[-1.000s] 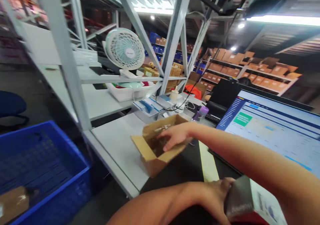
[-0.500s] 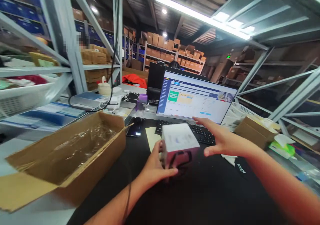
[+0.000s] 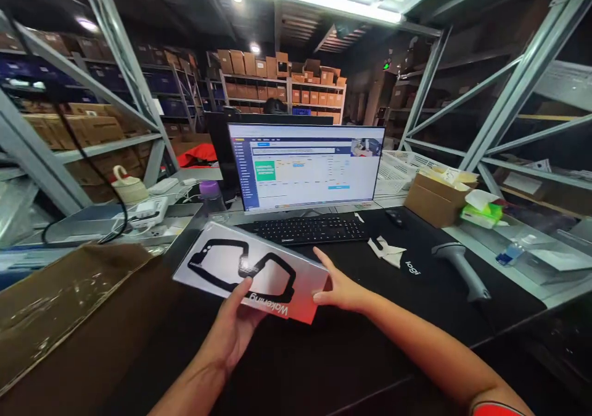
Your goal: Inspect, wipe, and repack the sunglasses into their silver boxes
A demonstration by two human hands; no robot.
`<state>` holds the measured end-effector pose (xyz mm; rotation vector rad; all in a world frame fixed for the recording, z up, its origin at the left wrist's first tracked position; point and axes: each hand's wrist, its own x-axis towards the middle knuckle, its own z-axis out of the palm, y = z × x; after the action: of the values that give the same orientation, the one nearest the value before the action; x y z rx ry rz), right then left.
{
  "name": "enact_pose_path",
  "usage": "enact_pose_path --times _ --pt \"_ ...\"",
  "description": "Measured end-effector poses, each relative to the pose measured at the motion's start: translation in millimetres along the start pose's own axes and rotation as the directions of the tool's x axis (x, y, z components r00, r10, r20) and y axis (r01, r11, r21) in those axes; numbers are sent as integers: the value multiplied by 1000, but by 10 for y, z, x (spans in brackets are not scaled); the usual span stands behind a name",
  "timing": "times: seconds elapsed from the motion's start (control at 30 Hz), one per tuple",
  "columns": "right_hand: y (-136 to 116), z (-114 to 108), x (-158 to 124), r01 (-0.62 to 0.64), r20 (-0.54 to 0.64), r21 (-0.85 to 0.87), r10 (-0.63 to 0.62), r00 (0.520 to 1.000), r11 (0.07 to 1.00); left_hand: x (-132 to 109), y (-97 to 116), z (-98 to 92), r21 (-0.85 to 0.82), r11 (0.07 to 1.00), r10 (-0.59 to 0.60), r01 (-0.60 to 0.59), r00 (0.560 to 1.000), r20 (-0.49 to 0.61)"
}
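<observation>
A long printed box (image 3: 272,274), white fading to red, lies tilted between my hands above the black desk mat. Its face shows a black frame outline and the word "Wakening" upside down. My left hand (image 3: 238,317) grips it from below, thumb on the printed face and the other fingers hidden beneath. At the box's right end, my right hand (image 3: 340,286) has its thumb and fingers on the end edges. Just behind the box are a black keyboard (image 3: 309,230) and a lit monitor (image 3: 305,169).
An open cardboard carton (image 3: 69,305) with clear plastic inside stands at left. On the right are a barcode scanner (image 3: 460,268), a torn white paper piece (image 3: 387,252), a mouse (image 3: 394,217), a brown box (image 3: 437,197) and a tissue pack (image 3: 481,209). A purple-capped bottle (image 3: 211,197) stands left of the monitor.
The box has turned from end-on to showing its long printed face. My right hand has come from apart onto its right end; my left still holds it. The view has swung right.
</observation>
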<state>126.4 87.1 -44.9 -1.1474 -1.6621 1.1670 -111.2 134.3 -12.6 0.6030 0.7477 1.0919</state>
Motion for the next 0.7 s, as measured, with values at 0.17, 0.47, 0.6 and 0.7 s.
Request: enact_pose_path --times 0.17,0.47,0.6,0.7 --pt "169 -700 -194 2 -96 -390 -43 994 921 -33 -18 44 -18 998 -55 53 990 -129" --pt "370 -581 -491 -44 19 -613 70 997 789 233 -48 68 -19 1000 12 -14 994 -110" --pt "215 49 -1286 367 493 -445 -118 862 817 325 -99 44 -21 1000 -11 8 992 -129" --pt "64 -44 -2014 321 388 -482 -131 912 815 333 -126 23 -16 999 -37 35 989 -146"
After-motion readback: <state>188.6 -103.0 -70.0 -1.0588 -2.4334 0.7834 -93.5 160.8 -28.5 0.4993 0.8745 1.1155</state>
